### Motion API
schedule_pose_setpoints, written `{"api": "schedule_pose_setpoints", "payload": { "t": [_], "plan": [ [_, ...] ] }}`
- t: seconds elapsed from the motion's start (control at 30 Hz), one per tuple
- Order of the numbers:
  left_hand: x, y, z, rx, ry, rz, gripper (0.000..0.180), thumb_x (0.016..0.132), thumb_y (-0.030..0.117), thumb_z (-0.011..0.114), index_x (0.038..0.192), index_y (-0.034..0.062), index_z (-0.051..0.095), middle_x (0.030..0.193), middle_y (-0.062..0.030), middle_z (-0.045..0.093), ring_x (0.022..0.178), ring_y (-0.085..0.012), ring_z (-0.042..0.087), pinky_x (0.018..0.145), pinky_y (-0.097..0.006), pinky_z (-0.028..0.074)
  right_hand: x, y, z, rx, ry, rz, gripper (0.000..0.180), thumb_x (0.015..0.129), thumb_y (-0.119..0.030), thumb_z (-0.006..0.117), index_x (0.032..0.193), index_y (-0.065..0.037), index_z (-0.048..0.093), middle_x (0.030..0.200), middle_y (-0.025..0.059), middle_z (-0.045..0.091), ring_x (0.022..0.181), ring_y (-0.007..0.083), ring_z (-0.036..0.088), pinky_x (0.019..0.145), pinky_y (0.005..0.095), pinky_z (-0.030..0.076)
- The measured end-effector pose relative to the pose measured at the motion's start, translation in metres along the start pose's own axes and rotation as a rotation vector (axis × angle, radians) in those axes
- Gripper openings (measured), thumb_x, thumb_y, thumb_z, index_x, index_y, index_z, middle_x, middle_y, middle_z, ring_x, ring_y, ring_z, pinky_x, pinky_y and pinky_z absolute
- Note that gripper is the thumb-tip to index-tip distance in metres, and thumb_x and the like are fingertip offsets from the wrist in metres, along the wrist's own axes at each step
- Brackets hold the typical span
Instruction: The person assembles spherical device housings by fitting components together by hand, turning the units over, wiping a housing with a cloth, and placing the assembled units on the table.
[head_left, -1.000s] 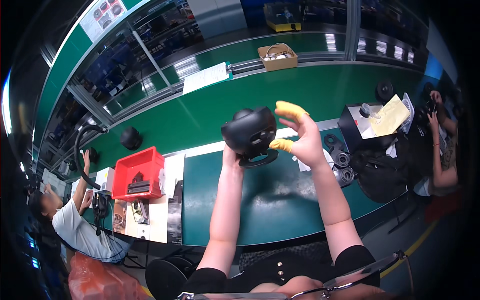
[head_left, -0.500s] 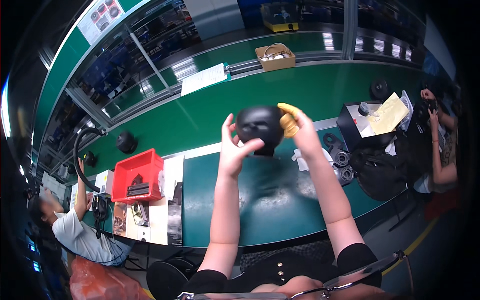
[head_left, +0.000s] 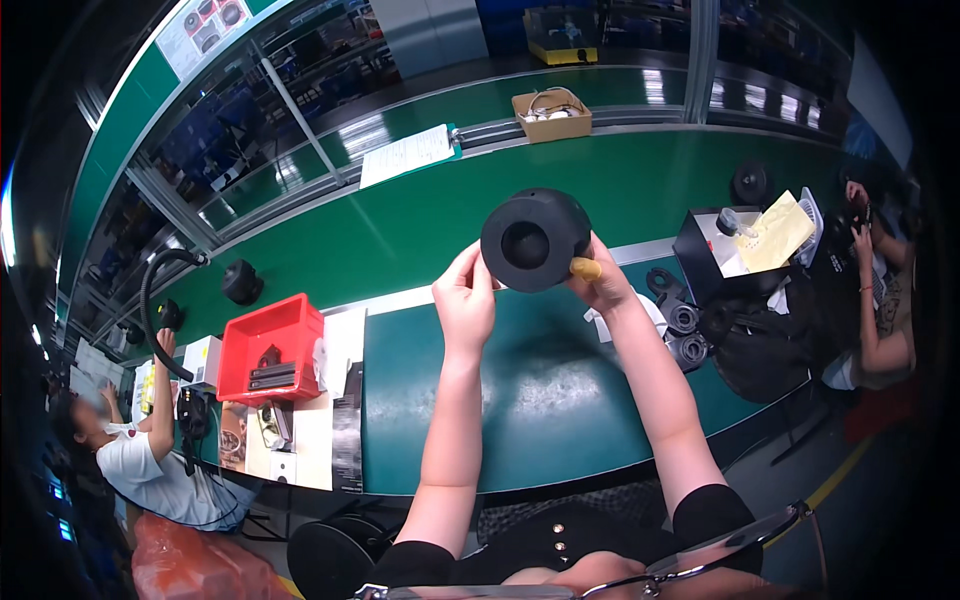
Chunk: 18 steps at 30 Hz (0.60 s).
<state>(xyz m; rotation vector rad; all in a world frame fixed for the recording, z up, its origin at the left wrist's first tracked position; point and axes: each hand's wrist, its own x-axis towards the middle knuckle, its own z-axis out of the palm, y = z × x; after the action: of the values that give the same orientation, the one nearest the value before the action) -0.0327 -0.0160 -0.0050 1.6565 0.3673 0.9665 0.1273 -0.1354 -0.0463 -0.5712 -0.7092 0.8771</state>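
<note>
A black, rounded housing [head_left: 508, 275] is held up above the bench, tilted so that a flat ring face with a deep round hollow shows. My right hand [head_left: 603, 283] grips its right side; a yellow finger cover shows on one finger, and the other fingers are partly hidden behind the housing. At the lower left edge of the ring, my left hand [head_left: 467, 305] is closed, thumb and fingers pinched against the rim. Below both hands lies a dark green work mat [head_left: 440, 410] with worn pale patches.
Left of the mat stands a red bin [head_left: 235, 350] holding dark parts. To the right are black ring parts [head_left: 685, 330], a black bag [head_left: 755, 350] and a black box [head_left: 705, 265]. A cardboard box [head_left: 555, 128] and clipboard [head_left: 410, 155] lie farther back. Co-workers sit at both sides.
The housing has turned from its smooth rounded side to its hollow ring face. My left hand has shifted from its side to a pinch at the lower rim.
</note>
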Motion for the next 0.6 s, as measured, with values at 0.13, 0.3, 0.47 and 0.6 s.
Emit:
{"api": "schedule_pose_setpoints", "payload": {
  "t": [0.13, 0.3, 0.47, 0.6],
  "plan": [
    [-0.004, 0.002, 0.003, -0.244, 0.004, 0.168, 0.027, 0.100, 0.009, 0.045, 0.120, -0.0004, 0.062, 0.078, -0.0004, 0.063, 0.057, -0.0030, 0.050, 0.050, -0.019, 0.040, -0.002, 0.000, -0.005, -0.049, -0.104, -0.093, 0.088, 0.066, 0.001, 0.074, 0.144, -0.005, 0.033, 0.133, 0.0086, 0.052, 0.122, 0.0207, 0.053, 0.100, 0.0339, 0.045],
    [-0.010, 0.013, 0.010, -0.328, -0.024, 0.162, 0.030, 0.102, 0.011, 0.040, 0.120, -0.0002, 0.061, 0.076, 0.0007, 0.062, 0.057, -0.0030, 0.049, 0.051, -0.019, 0.039, -0.003, -0.002, -0.006, -0.083, -0.086, -0.105, 0.091, 0.063, 0.002, 0.073, 0.144, -0.004, 0.032, 0.135, 0.0085, 0.051, 0.124, 0.0209, 0.052, 0.103, 0.0346, 0.043],
    [0.001, -0.003, 0.005, -0.170, 0.179, 0.405, 0.033, 0.096, 0.020, 0.054, 0.122, 0.0002, 0.059, 0.081, 0.0001, 0.059, 0.064, -0.0081, 0.054, 0.056, -0.022, 0.045, 0.002, -0.002, 0.011, -0.132, -0.105, -0.123, 0.097, 0.059, 0.001, 0.076, 0.145, -0.005, 0.031, 0.136, 0.0085, 0.050, 0.125, 0.0210, 0.051, 0.104, 0.0349, 0.042],
    [0.001, 0.031, 0.014, 0.426, 0.310, 0.826, 0.061, 0.072, 0.037, 0.083, 0.115, 0.0003, 0.060, 0.090, -0.0025, 0.057, 0.072, -0.0115, 0.057, 0.061, -0.025, 0.048, -0.003, -0.009, 0.011, -0.338, -0.073, -0.131, 0.104, 0.056, -0.004, 0.084, 0.146, -0.005, 0.031, 0.137, 0.0081, 0.048, 0.126, 0.0207, 0.049, 0.105, 0.0358, 0.041]
  ]
}}
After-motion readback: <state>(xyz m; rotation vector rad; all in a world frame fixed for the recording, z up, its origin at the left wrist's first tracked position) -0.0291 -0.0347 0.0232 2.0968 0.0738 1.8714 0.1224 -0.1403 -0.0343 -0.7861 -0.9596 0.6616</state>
